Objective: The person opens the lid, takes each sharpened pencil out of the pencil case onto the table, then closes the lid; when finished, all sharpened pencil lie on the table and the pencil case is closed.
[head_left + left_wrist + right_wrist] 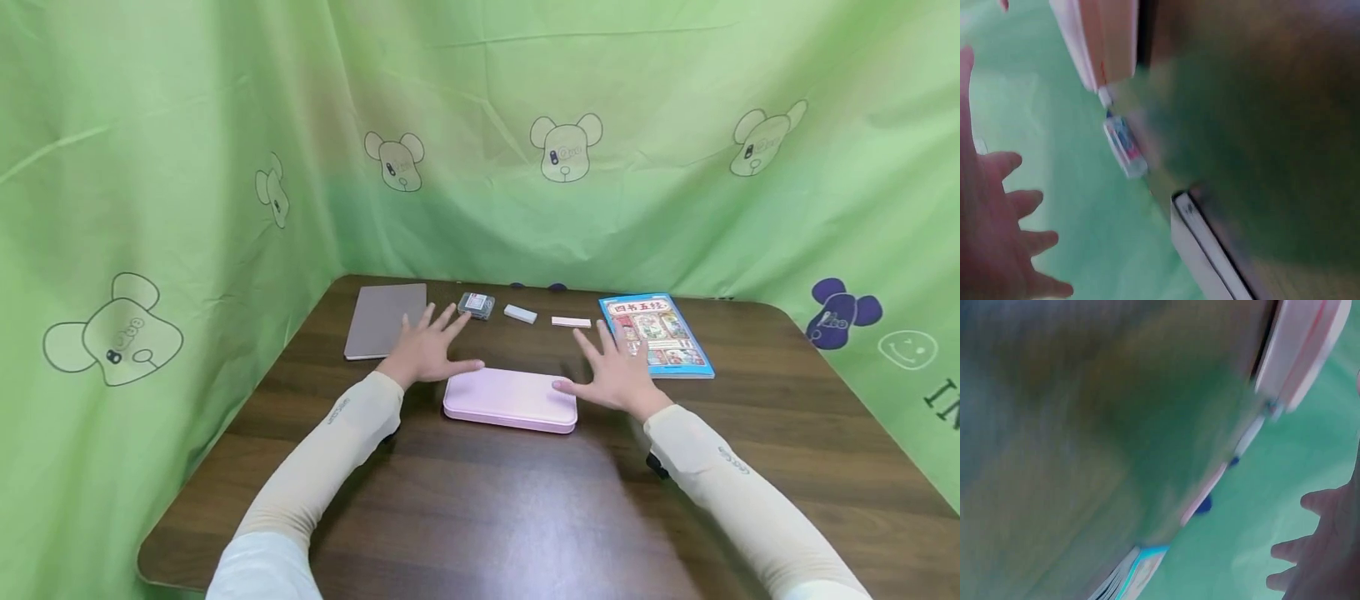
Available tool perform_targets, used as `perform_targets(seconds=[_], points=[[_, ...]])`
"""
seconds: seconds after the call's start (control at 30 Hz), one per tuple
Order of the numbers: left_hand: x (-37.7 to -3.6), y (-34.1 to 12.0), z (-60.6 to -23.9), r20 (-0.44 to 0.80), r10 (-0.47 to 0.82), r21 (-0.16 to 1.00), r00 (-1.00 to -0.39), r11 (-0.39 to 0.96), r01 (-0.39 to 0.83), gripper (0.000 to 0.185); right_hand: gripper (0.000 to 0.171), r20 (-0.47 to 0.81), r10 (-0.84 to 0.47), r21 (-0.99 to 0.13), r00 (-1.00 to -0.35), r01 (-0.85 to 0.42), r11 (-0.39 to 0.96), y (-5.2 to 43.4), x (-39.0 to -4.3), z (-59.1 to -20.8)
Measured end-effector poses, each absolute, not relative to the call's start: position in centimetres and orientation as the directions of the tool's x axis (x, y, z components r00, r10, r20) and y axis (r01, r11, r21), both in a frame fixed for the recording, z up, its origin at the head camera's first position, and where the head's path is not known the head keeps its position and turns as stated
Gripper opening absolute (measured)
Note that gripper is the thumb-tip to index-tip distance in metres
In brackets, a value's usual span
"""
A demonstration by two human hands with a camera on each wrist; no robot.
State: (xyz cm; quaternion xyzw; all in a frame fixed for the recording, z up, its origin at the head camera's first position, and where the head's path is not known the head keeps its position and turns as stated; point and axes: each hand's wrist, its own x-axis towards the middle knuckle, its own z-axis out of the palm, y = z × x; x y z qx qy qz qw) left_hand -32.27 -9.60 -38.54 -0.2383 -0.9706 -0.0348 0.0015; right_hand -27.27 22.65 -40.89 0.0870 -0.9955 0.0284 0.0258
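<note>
A pink flat case with rounded corners (510, 400) lies on the brown table, between my two hands. My left hand (426, 350), fingers spread, is at the case's left end, its thumb over the upper left corner. On the other side my right hand (617, 375) has its fingers spread too, with the thumb at the case's right end. Whether either thumb touches the case, I cannot tell. Both wrist views show the case's side, in the left wrist view as a pale pink block (1109, 37) and in the right wrist view at the upper right (1300, 350).
Along the back stand a grey notebook (386, 321), a small clear box (476, 305), a white block (521, 313), a thin pink-and-white strip (571, 322) and a blue-edged illustrated book (660, 333). A green curtain (480, 225) hangs behind the table (465, 517).
</note>
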Motion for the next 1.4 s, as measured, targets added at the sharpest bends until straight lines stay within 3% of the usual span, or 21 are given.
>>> perform_targets(seconds=[0.2,0.37,0.67,0.87,1.13,1.4], points=[[-31.0,-9.0,-39.1,-0.133,0.574,0.081,-0.808,0.819,0.568,0.112,0.110,0.034,-0.330,0.016,-0.943,-0.329,0.944,20.5,-26.0,-41.3],[-30.6,-8.9,-39.3,-0.212,0.583,0.069,-0.784,0.809,0.583,0.108,0.105,0.029,-0.435,0.041,-0.900,-0.434,0.900,19.7,-25.8,-41.6],[-30.4,-9.1,-39.8,-0.166,0.646,0.051,-0.745,0.760,0.648,0.093,0.099,0.047,-0.479,0.019,-0.876,-0.479,0.878,19.6,-26.0,-41.3],[-30.9,-9.5,-40.0,-0.170,0.660,0.140,-0.732,0.751,0.645,0.095,0.093,0.015,-0.482,-0.008,-0.876,-0.482,0.876,19.5,-26.4,-40.3],[-31.9,-11.0,-41.5,-0.092,0.716,0.421,-0.692,0.658,0.625,0.103,0.075,-0.018,-0.491,-0.221,-0.871,-0.475,0.852,20.7,-27.2,-39.7],[-31.6,-11.3,-43.1,-0.130,0.671,0.605,-0.730,0.637,0.478,0.121,0.049,0.082,-0.507,-0.497,-0.858,-0.476,0.726,22.2,-27.2,-40.5]])
